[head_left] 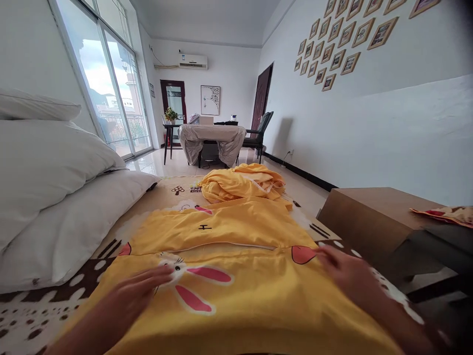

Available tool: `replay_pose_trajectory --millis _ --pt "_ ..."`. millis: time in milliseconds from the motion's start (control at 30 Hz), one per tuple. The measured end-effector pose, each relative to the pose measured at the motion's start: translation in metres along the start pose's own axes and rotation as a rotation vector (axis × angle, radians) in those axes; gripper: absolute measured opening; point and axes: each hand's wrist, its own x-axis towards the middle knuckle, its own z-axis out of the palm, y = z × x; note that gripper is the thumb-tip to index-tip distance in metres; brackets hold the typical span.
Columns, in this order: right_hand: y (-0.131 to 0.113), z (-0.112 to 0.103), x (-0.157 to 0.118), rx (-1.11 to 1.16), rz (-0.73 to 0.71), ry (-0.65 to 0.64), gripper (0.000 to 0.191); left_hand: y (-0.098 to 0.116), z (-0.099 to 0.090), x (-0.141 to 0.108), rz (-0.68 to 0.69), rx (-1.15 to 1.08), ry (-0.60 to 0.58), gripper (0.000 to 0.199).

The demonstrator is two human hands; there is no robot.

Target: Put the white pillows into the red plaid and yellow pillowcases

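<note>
A yellow pillowcase with a printed white rabbit lies spread out in front of me. A long slit with a pale edge runs across it. My left hand lies on its left part, over the rabbit's face, with fingers stretched out and fairly flat. At the right edge, beside a red printed patch, my right hand pinches the fabric between thumb and fingers. Just beyond the pillowcase sits a crumpled heap of yellow cloth.
White pillows are stacked on the left. Beneath everything is a patterned brown-and-cream cover. On the right stands a brown box, with a red-patterned cloth near it. A covered table and dark chair stand farther back.
</note>
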Motion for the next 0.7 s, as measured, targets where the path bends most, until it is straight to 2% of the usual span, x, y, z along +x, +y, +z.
replay_pose_trajectory --millis 100,133,167,233,267,333,433,500,567,600,667,700 --pt "-0.106 0.075 0.007 0.076 -0.404 -0.210 0.052 0.039 0.045 0.076 0.156 -0.068 -0.281 0.057" --pt "-0.134 0.099 0.004 0.073 -0.517 -0.295 0.055 0.047 0.061 0.093 0.179 -0.066 -0.332 0.078" --pt "-0.154 0.119 0.001 0.075 -0.575 -0.373 0.056 0.052 0.074 0.102 0.192 -0.062 -0.356 0.088" --pt "-0.166 0.144 -0.006 0.064 -0.574 -0.467 0.058 0.047 0.091 0.099 0.143 -0.051 -0.318 0.064" --pt "-0.158 0.148 -0.008 0.047 -0.543 -0.492 0.058 0.037 0.092 0.087 0.106 -0.039 -0.301 0.052" --pt "-0.121 0.142 -0.012 -0.009 -0.465 -0.496 0.058 0.006 0.084 0.051 0.003 0.026 -0.268 0.049" --pt "-0.035 0.118 -0.023 -0.121 -0.335 -0.409 0.057 -0.048 0.058 -0.009 -0.249 0.181 -0.262 0.055" --pt "0.024 0.103 -0.033 -0.255 -0.245 -0.295 0.058 -0.073 0.044 -0.039 -0.383 0.278 -0.272 0.057" --pt "0.069 0.094 -0.043 -0.390 -0.233 -0.129 0.057 -0.084 0.033 -0.054 -0.454 0.348 -0.306 0.056" --pt "0.083 0.090 -0.046 -0.430 -0.244 -0.058 0.058 -0.084 0.029 -0.055 -0.468 0.381 -0.325 0.055" --pt "0.088 0.083 -0.048 -0.478 -0.246 0.033 0.058 -0.073 0.021 -0.045 -0.429 0.436 -0.360 0.053" --pt "0.078 0.079 -0.047 -0.478 -0.249 0.036 0.056 -0.063 0.018 -0.035 -0.384 0.446 -0.377 0.053"
